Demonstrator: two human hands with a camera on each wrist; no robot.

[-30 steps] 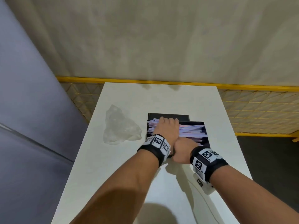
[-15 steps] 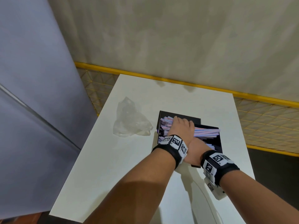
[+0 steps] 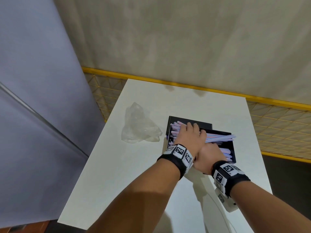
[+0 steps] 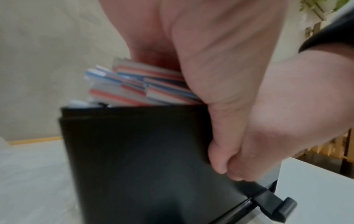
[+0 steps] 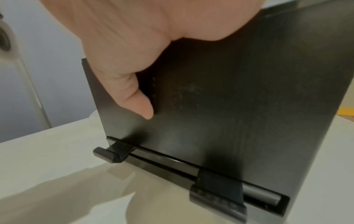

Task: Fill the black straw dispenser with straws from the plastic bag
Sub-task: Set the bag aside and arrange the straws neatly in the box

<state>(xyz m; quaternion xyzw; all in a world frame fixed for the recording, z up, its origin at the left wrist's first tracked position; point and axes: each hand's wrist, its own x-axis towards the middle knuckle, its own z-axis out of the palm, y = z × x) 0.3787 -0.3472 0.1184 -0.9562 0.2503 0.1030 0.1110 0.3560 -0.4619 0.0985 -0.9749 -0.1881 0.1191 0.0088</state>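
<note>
The black straw dispenser stands open on the white table, packed with striped straws that stick out over its rim. My left hand lies on top of the straws, fingers bent down over their far side. Just in front of it, my right hand grips the dispenser's front wall, its thumb on the outside face; the other fingers are hidden. The clear plastic bag lies crumpled to the left of the dispenser, and no straws show in it.
The dispenser's raised lid stands behind the straws. A dispensing bar with black pegs runs along its front bottom. A yellow wire rack lies behind and to the right of the table, a grey wall to the left.
The head view has swung so the table sits further right and lower. Both hands keep the same hold on the straws and the dispenser.
</note>
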